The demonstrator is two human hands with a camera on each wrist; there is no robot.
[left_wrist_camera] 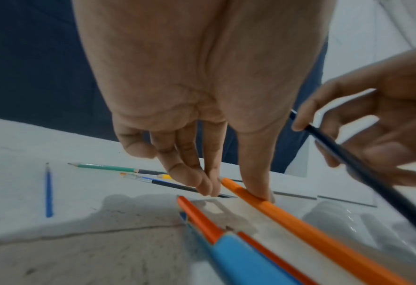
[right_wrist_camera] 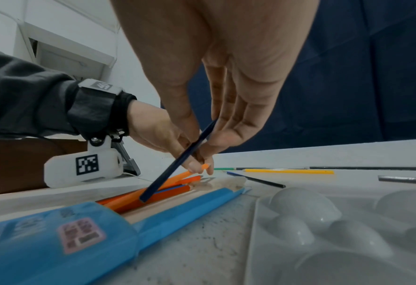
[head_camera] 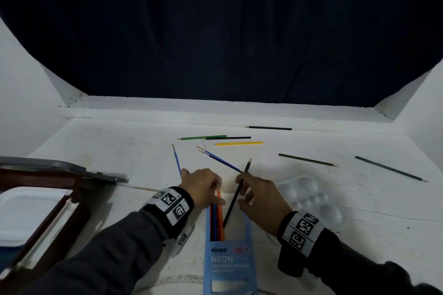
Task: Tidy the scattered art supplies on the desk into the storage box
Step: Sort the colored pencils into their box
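**Dark pencil held over the open pencil pack**

I see the blue pencil pack [head_camera: 227, 254] lying flat on the white table [head_camera: 107, 141], close to the near edge, its open end pointing away from me. Inside it lie orange, red and blue pencils, their long axes running along the pack. My left hand [head_camera: 203, 187] sits at the open end, thumb and fingertips pinched around the tip of an orange pencil [left_wrist_camera: 287, 217] that rests in the pack's tray. My right hand [head_camera: 259, 201] pinches a dark pencil [head_camera: 236, 196] near its middle; it is tilted, point up and away from me, blunt end down over the pack's mouth, just above the pencils already inside.

At the left edge stands a brown storage box [head_camera: 45, 211] with a white tray inside and its grey lid [head_camera: 62, 167] behind. A white paint palette [head_camera: 311, 196] lies upside down just right of my right hand.

Farther out the table carries loose things: a blue brush [head_camera: 177, 160] pointing away from me, two crossed brushes [head_camera: 219, 159] lying diagonally, a green pencil [head_camera: 202, 137], a yellow pencil [head_camera: 238, 143] and a black pencil [head_camera: 269, 128] lying roughly crosswise, and two more pencils [head_camera: 390, 169] slanting at the right. Bare tabletop shows between the box and my left hand.
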